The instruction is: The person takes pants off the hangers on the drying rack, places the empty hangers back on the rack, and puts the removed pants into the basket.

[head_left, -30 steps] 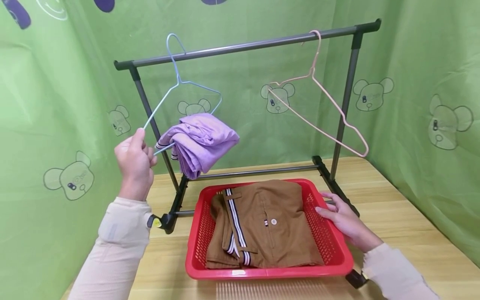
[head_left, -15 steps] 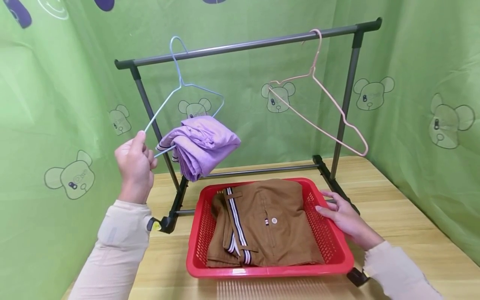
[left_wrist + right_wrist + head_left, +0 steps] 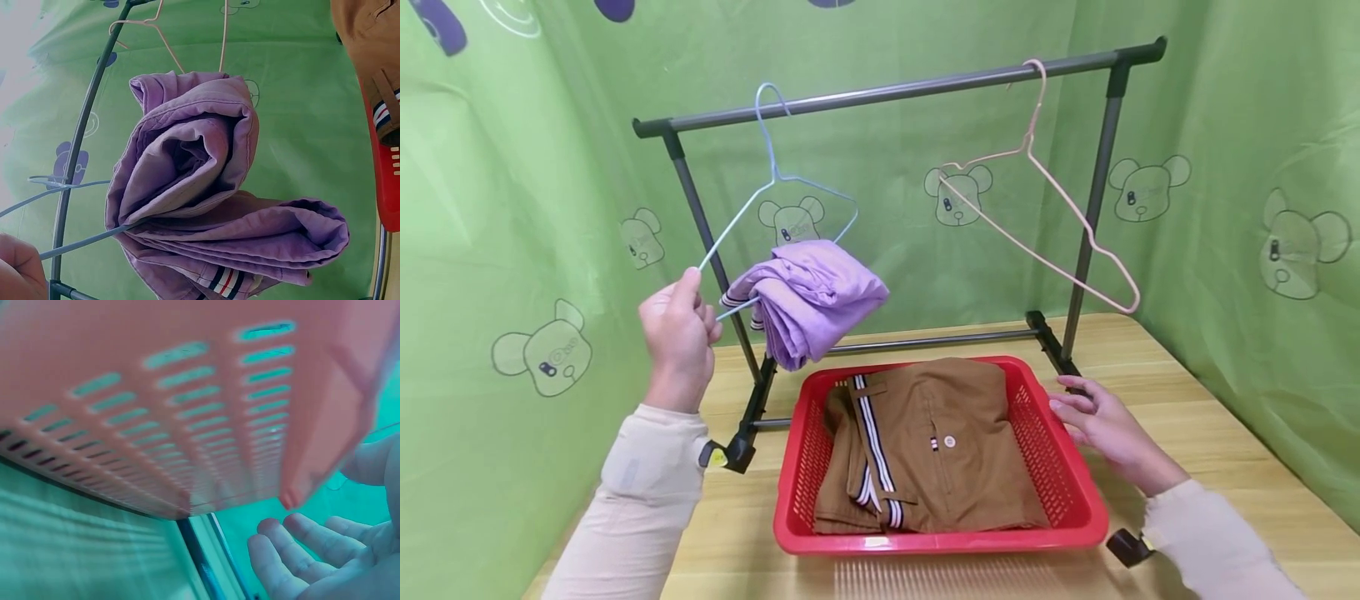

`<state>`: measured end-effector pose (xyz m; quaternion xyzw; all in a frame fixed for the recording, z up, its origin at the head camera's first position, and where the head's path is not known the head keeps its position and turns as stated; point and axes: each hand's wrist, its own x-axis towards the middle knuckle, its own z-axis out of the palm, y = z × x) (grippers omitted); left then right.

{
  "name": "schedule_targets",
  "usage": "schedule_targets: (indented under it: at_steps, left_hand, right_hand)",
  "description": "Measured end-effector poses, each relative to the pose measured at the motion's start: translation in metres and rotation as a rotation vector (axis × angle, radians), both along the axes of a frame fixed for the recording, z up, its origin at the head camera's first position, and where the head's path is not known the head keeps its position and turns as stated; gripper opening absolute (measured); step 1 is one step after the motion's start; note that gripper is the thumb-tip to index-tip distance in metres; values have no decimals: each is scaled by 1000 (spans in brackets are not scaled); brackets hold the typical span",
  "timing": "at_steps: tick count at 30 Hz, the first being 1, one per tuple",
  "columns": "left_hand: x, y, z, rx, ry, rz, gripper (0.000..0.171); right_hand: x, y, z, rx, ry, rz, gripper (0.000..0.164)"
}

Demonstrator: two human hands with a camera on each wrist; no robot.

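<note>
Centre left, left hand (image 3: 681, 337) curls round hanger (image 3: 774, 168) bearing garment (image 3: 820, 292); lower right, right hand (image 3: 1112, 429), fingers spread, is beside basket (image 3: 940, 544).

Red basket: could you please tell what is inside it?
The basket holds a folded brown garment with a striped band and a white button. Whatever lies beneath the garment is covered and cannot be seen.

Soft, bright light surrounds me; the basket (image 3: 940, 544) casts striped shadow (image 3: 940, 577) toward the front edge of the desk (image 3: 1202, 408). My right wrist view is blurred and teal-tinted.
</note>
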<state>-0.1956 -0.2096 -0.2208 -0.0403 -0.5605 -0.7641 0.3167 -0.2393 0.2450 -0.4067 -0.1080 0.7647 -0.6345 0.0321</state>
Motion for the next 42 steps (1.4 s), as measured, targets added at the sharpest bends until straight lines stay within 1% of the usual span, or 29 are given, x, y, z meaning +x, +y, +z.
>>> schedule_targets:
  at_steps: [4,10,13,19,24,36,42]
  left_hand:
    - [1,1,-2,-6,-1,4,46]
    - [1,2,-4,-8,8,2,47]
    - [1,3,-5,-17,19,0,47]
    - [1,3,-6,-27,18,-3,48]
    - [1,3,-8,-25,12,-1,48]
    - [0,7,-11,-12,12,-4,48]
    - [-1,11,-12,-20,23,-4,48]
  right_hand:
    - [0,4,6,13,30,-14,63]
    - [-2,8,16,80,57,-40,59]
    - [-2,11,23,93,77,-46,57]
    - [-2,13,40,85,122,-42,56]
    - [-1,9,51,114,154,-37,56]
    - [3,-9,73,136,141,0,58]
    - [0,-26,82,55,130,41,57]
